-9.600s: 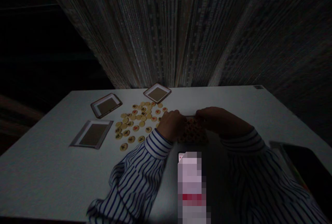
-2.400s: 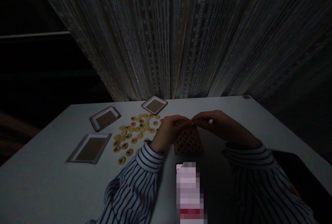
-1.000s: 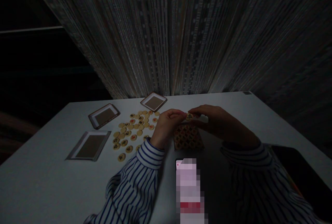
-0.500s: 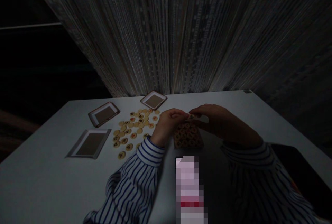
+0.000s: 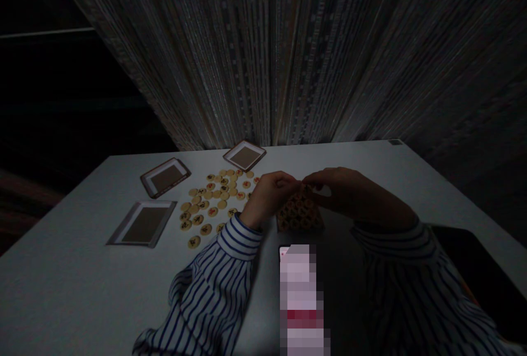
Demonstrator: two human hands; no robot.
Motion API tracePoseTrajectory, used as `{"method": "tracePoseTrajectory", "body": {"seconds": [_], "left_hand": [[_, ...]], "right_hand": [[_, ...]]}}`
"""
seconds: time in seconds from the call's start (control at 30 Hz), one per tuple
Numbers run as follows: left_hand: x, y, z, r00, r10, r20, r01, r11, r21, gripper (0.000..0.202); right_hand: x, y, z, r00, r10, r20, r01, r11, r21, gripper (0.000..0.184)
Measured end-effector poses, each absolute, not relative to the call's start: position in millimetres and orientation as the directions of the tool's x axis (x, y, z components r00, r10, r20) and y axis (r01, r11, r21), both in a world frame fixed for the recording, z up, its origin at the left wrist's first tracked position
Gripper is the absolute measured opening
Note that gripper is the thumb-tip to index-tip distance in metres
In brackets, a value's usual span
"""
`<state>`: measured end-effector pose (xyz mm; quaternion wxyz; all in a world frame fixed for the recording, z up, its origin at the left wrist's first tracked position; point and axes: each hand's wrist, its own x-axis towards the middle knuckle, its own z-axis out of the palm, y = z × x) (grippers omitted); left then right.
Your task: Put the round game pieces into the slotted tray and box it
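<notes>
- Pinching a piece (image 5: 307, 188) at the stack (image 5: 301, 214), your left hand (image 5: 269, 194) and right hand (image 5: 343, 188) seemingly steadied it together.
- Loose pieces (image 5: 212, 211) lay leftward, within easy reach.

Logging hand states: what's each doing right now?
Left hand: curled beside a round piece; grip cannot be told.
Right hand: curled at the same piece; grip cannot be told.

Held at the far end of a shadowed, brown rectangular box (image 5: 302, 229) on the tabletop (image 5: 82, 290): one round xiangqi piece (image 5: 307, 188), black-marked. Packed close inside the box, face up: more pieces (image 5: 298, 214) with dark and reddish characters, too dim to read.
</notes>
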<state>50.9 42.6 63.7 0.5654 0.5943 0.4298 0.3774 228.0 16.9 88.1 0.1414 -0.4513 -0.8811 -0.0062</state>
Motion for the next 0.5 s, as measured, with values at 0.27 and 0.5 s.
{"method": "tracePoseTrajectory", "body": {"seconds": [0.27, 0.5], "left_hand": [[42.7, 46.5, 57.5, 0.34, 0.934, 0.108, 0.344, -0.23, 0.91, 0.017], [40.0, 45.2, 59.6, 0.4, 0.902, 0.161, 0.575, -0.383, 0.723, 0.018]], "right_hand": [[228.2, 19.4, 82.9, -0.519, 0.852, 0.074, 0.845, 0.524, -0.105, 0.018], [225.9, 19.8, 80.9, -0.47, 0.882, -0.043, 0.872, 0.456, -0.178, 0.017]]}}
